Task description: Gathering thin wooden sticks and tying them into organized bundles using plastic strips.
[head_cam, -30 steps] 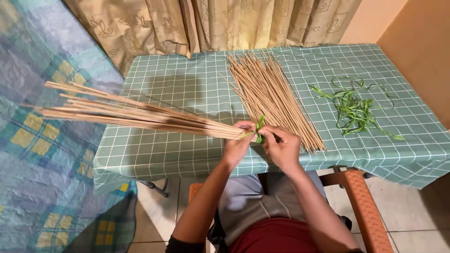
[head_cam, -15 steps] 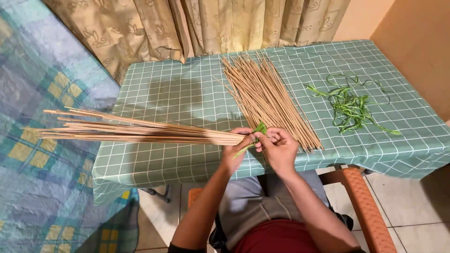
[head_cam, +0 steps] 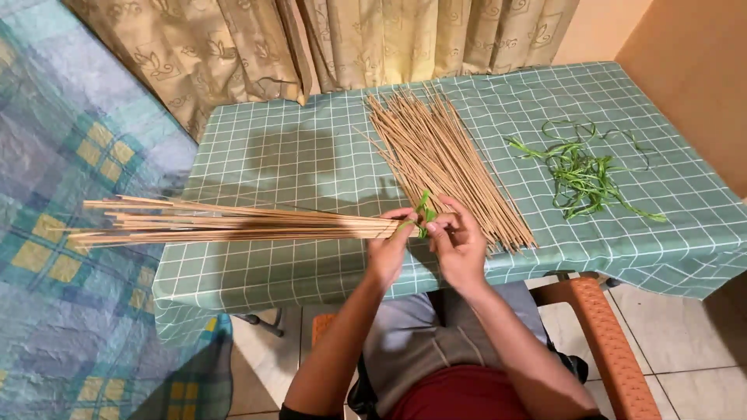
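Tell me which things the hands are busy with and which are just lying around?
In use:
- left hand gripping the bundle of thin sticks
- right hand pinching the green strip at the bundle's end

Lying about:
- loose pile of sticks
- heap of green strips
- checked tablecloth
- curtain
- orange chair

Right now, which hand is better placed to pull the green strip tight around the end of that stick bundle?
Probably the right hand: its fingertips pinch the green strip at the bundle's end. The left hand grips the stick bundle, which juts out left past the table, so it looks needed to steady it.
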